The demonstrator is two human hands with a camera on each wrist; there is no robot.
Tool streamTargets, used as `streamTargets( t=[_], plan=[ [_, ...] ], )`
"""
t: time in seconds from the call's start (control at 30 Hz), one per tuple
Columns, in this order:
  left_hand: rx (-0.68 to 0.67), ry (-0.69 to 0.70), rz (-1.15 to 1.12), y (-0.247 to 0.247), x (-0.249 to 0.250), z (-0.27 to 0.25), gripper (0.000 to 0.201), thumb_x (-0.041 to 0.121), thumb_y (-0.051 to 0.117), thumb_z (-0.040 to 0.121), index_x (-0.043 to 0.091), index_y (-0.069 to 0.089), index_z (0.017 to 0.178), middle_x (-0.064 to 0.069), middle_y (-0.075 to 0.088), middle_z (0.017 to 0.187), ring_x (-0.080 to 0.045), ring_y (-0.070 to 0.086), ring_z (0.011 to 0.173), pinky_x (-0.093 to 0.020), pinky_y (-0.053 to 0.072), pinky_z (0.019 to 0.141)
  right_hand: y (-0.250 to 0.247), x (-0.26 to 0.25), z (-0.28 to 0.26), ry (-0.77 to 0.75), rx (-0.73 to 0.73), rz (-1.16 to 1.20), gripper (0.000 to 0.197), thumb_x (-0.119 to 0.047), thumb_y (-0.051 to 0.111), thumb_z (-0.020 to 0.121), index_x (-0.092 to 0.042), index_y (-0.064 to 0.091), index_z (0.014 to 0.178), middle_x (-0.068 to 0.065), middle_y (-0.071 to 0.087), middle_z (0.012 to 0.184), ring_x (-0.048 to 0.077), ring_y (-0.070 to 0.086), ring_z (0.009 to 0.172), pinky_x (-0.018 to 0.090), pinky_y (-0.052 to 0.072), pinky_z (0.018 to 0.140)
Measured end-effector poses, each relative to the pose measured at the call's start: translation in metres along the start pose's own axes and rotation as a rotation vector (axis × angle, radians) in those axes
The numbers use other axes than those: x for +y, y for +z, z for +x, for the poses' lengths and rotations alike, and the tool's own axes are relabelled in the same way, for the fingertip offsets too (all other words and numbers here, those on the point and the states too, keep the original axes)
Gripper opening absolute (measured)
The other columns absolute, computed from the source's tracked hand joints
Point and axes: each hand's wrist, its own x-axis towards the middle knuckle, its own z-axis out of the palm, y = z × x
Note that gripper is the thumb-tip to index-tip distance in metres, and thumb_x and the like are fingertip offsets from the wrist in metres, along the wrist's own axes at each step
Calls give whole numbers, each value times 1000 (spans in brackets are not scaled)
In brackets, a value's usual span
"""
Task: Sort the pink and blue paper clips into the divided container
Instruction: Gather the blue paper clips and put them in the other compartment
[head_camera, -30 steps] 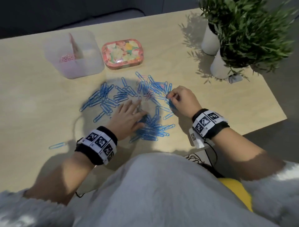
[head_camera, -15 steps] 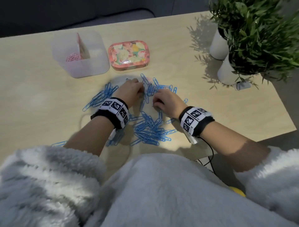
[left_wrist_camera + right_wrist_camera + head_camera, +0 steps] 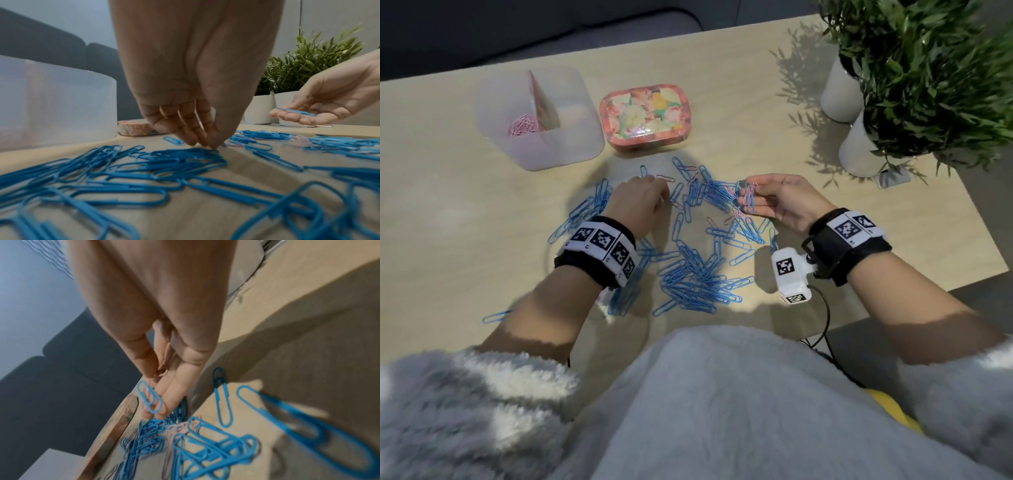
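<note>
Blue paper clips [image 3: 695, 274] cover the table [image 3: 448, 205]; right hand [image 3: 787, 202] pinches several, left hand [image 3: 640, 205] bunches fingertips on one, best lifted singly

Matt pale wood table [image 3: 722, 85]; frosted translucent plastic container [image 3: 571, 137]; glossy floral tin [image 3: 645, 114]; smooth coated blue clips [image 3: 695, 277]
</note>
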Motion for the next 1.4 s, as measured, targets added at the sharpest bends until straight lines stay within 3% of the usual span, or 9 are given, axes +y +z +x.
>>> streamTargets(
  t=[0.33,0.5,0.57,0.73,0.87,1.03,1.13,1.23,1.4],
  plan=[
    [-56,99,118,6,12,5,23,18,49,91,5,57,108,-15,54,116,-34,48,109,-43,41,88,-5,3,-14,-160,12,-412,23,15,57,81,1,59,98,-6,65,46,3,63,46,17,56,56],
    [-37,53,141,6,11,4,24,20,44,92,2,56,104,-16,53,114,-33,47,107,-41,39,86,-13,4,-14,-137,270,-321,29,10,40,87,-5,58,70,1,57,49,7,54,37,16,43,34],
    [-7,19,34,2,11,3,19,18,47,90,4,58,98,-14,58,106,-32,51,101,-42,40,86,-16,8,-13,-126,335,-401,33,4,39,86,-11,54,61,-4,53,40,4,45,30,10,30,33],
    [49,-166,-499,-6,11,5,20,7,45,89,10,57,104,-4,58,86,-19,53,79,-30,44,73,-11,36,-11,-201,158,-960,15,-28,67,73,-20,57,68,-2,60,55,18,55,53,32,47,61],
    [-101,-228,-757,-1,29,13,22,6,36,90,14,56,86,0,50,62,-17,50,61,-28,39,59,-17,47,-15,-172,76,-1042,20,-22,70,75,-22,51,66,-5,56,47,12,53,47,32,44,61],
    [-139,49,-336,14,53,20,14,24,60,86,11,62,93,5,42,70,-12,45,66,-29,40,67,-25,45,-18,-225,178,-988,9,-12,67,76,-19,62,76,-1,57,53,4,46,42,27,40,61],
    [-114,164,-155,18,55,20,17,25,60,85,12,63,96,-6,51,94,-25,54,95,-34,42,78,-19,43,-11,-287,269,-965,6,-20,64,74,-24,62,70,1,63,63,11,51,53,29,45,65],
    [-137,207,-69,20,51,17,23,27,59,86,7,61,98,-14,54,105,-29,54,102,-39,44,81,-4,41,-7,-284,295,-992,11,-30,70,76,-22,62,74,-6,50,53,11,45,52,27,35,58],
    [-201,129,-97,20,40,8,25,23,54,90,0,59,99,-18,53,108,-31,52,103,-39,41,87,13,44,-4,-305,242,-1158,9,-26,63,81,-20,58,78,-2,57,76,21,52,75,27,35,67]
  ],
)
